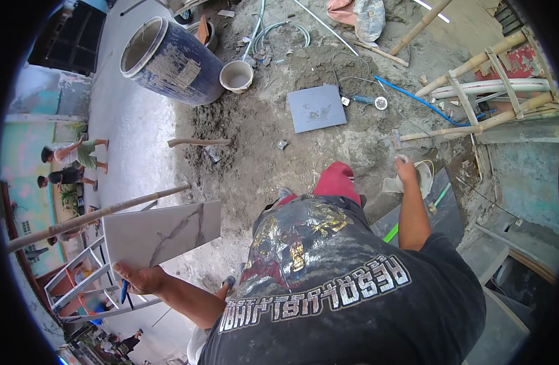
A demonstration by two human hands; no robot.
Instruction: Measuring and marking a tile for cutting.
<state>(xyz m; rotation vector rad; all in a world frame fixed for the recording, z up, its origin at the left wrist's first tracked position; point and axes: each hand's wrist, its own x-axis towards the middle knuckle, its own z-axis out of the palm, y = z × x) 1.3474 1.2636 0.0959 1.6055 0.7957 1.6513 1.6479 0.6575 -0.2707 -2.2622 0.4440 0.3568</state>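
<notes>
My left hand (139, 278) grips the lower corner of a pale marble-patterned tile (170, 230) with dark veins, held out to my left. A blue pen (124, 291) sticks out under the same hand. On the right, my right hand (405, 170) is closed, its fingers curled; what they hold, if anything, is too small to make out. Beside that hand is a whitish container (424, 180) with a thin yellow line at its rim. Below it lies a large dark slab (452, 220) with bright green strips on it. A small hammer-like tool (397, 139) shows just beyond the right fingers.
Ahead lie a grey tile (316, 109) and a corded angle grinder (372, 101) on rough wet ground. A blue drum (176, 67), a small bucket (237, 76) and a wooden handle (197, 142) are at the left. Bamboo poles (492, 121) stand right; a ladder (79, 286) and people (72, 155) left.
</notes>
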